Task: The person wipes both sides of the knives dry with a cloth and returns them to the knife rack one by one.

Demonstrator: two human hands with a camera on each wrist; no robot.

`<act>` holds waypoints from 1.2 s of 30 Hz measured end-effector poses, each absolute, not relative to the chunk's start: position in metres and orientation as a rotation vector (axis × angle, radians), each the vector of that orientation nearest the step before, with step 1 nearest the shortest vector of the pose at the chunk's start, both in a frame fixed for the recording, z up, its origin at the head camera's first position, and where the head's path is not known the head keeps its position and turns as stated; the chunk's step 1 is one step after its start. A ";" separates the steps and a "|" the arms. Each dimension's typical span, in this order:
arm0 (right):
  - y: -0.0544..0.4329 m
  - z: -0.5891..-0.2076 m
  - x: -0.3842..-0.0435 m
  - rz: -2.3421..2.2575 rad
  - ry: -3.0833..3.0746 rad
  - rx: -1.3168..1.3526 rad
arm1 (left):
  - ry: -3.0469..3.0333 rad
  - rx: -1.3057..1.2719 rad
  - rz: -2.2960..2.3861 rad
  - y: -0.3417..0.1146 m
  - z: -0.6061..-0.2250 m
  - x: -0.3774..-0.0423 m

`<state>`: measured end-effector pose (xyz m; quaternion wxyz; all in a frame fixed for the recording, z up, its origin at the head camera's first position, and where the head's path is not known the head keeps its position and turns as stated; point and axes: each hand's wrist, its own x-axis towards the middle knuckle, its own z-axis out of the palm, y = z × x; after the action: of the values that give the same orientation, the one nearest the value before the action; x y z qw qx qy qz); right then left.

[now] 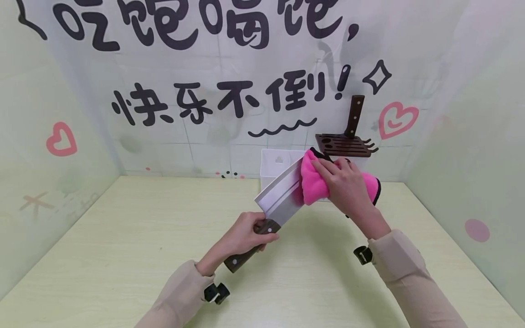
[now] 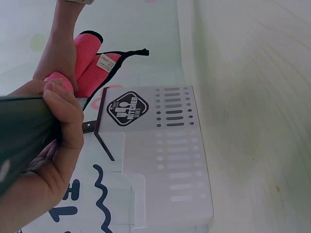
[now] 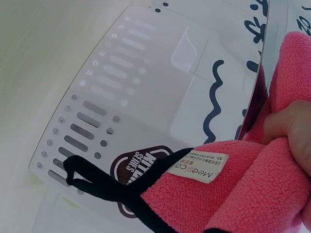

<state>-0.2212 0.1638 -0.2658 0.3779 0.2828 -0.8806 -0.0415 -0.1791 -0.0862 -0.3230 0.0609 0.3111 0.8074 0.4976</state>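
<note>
My left hand (image 1: 248,233) grips the dark wooden handle of a cleaver (image 1: 283,196), its broad steel blade slanting up to the right above the table. A pink cloth (image 1: 313,184) with black edging is wrapped over the far end of the blade. My right hand (image 1: 346,184) pinches that cloth against the blade, hiding the tip. In the right wrist view the cloth (image 3: 233,179) hangs in folds, with a white label and a black loop. From the left wrist, the fingers (image 2: 65,116) curl round the handle, which looms dark and close.
Behind the hands, a white knife holder (image 1: 283,161) with slots and a kitchen logo stands at the back wall. Its brown slotted top (image 1: 343,146) holds another knife with a brown handle (image 1: 354,116). The pale wooden table (image 1: 123,255) meets walls printed with lettering and hearts.
</note>
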 end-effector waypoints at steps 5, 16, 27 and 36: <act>0.161 -0.268 -0.218 -0.145 -2.238 0.743 | 2.438 0.951 1.507 -0.087 -0.326 -0.181; 0.147 -0.275 -0.206 -0.177 -2.197 0.821 | 2.437 0.903 1.511 -0.087 -0.326 -0.183; 0.132 -0.283 -0.193 -0.225 -2.124 0.927 | 2.426 0.848 1.516 -0.087 -0.323 -0.183; 0.123 -0.286 -0.184 -0.227 -2.106 0.990 | 2.433 0.845 1.513 -0.087 -0.323 -0.184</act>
<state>-0.1837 0.1229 -0.2864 0.3910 0.3896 -0.8291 -0.0893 -0.1836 -0.0868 -0.3233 0.0774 0.2820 0.8121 0.5050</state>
